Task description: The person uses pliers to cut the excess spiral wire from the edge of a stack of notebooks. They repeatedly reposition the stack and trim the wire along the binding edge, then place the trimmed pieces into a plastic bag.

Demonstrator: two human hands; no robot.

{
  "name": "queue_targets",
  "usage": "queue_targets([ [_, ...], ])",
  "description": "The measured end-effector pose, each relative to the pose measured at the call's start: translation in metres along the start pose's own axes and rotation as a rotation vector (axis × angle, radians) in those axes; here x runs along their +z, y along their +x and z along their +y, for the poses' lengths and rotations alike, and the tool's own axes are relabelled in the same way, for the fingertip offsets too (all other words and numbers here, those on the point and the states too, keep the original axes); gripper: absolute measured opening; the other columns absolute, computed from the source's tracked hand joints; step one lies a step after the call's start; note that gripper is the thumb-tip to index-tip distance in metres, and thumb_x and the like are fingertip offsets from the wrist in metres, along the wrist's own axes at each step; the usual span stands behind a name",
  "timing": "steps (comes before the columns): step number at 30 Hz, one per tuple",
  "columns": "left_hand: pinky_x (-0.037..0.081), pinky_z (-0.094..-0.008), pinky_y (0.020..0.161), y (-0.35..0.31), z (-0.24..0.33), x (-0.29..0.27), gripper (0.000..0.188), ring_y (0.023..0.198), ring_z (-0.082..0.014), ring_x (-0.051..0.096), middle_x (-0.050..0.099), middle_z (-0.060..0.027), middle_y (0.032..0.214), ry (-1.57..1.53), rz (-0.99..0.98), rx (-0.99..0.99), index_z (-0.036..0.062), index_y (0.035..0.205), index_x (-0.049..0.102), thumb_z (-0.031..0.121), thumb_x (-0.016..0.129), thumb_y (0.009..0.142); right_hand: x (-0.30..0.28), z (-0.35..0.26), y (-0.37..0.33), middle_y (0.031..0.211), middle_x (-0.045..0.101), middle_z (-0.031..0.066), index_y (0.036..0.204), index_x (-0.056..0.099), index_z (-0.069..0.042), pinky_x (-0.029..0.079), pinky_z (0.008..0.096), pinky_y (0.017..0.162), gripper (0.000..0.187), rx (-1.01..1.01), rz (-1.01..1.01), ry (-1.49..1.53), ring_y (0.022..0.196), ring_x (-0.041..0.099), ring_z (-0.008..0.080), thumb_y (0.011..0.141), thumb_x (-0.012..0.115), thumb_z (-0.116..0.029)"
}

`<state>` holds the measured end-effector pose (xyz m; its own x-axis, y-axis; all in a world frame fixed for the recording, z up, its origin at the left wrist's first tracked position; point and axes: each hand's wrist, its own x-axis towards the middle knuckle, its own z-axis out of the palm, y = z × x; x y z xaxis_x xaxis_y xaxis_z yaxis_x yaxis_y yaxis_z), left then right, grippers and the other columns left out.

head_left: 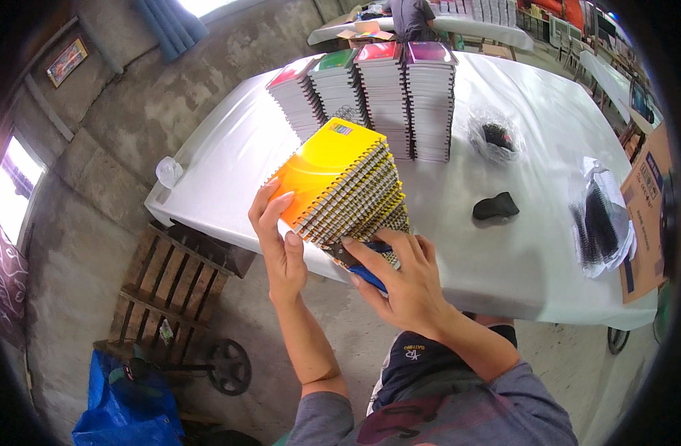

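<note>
A tall stack of spiral-bound notebooks (339, 160) with yellow-orange covers stands at the table's near edge, its coil-bound sides facing right and toward me. My left hand (279, 234) rests against the stack's near left corner, fingers apart, fingertips on the top cover's edge. In my right hand (407, 279) are pliers with blue handles (368, 280). Their dark jaws (346, 253) are against the coils low on the stack's near corner. My fingers partly cover the tool, so how far the jaws are apart is unclear.
Behind stand tall stacks of spiral notebooks (432, 97) with red, green and purple covers. Rightward on the white-covered table (534, 253) lie a black cloth-like item (496, 207), bagged black coils (496, 135) and a cardboard box (645, 215). A wooden pallet (165, 279) is left below; a person (412, 18) is beyond.
</note>
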<state>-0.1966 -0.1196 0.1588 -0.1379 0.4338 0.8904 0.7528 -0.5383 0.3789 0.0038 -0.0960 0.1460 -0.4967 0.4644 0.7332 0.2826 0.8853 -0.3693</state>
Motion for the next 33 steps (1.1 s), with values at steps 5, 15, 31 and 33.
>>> queue_targets([
  [5,0.025,-0.0432,0.105,0.001,0.002,0.0,0.043,0.128,-0.0299,0.029,0.037,-0.0161,0.132,-0.004,0.008,-0.018,0.0081,0.121,0.047,0.041,0.039,0.094,0.006,0.002,0.001,0.091,0.052,0.0082,0.121,0.054,-0.015,0.042,0.0335,0.069,0.04,0.084,-0.08,0.305,0.081,0.055,0.0237,0.083,0.061,-0.027],
  [15,0.029,-0.0417,0.103,0.001,0.005,0.001,0.045,0.125,-0.0277,0.034,0.034,-0.016,0.134,0.064,0.0,0.02,0.0095,0.124,0.043,0.042,0.035,0.095,0.002,0.009,-0.002,0.094,0.052,0.0094,0.117,0.053,-0.01,0.041,0.0361,0.075,0.04,0.183,-0.139,0.572,0.085,0.053,0.0242,0.082,0.062,-0.027],
  [31,0.03,-0.0418,0.103,0.001,0.001,0.005,0.046,0.125,-0.0284,0.035,0.033,-0.0174,0.133,0.045,0.027,0.023,0.0083,0.124,0.043,0.042,0.036,0.094,0.012,0.013,-0.003,0.087,0.054,0.0066,0.114,0.053,-0.007,0.043,0.0298,0.061,0.034,0.301,-0.263,0.801,0.075,0.055,0.0184,0.087,0.057,-0.026],
  [33,0.031,-0.0415,0.102,-0.001,-0.001,0.004,0.047,0.124,-0.0284,0.035,0.034,-0.0179,0.133,0.036,0.033,0.026,0.0081,0.124,0.043,0.043,0.036,0.094,0.002,0.011,0.001,0.083,0.055,0.0052,0.113,0.052,-0.004,0.043,0.0252,0.056,0.031,0.746,-0.549,1.45,0.069,0.056,0.0147,0.091,0.054,-0.027],
])
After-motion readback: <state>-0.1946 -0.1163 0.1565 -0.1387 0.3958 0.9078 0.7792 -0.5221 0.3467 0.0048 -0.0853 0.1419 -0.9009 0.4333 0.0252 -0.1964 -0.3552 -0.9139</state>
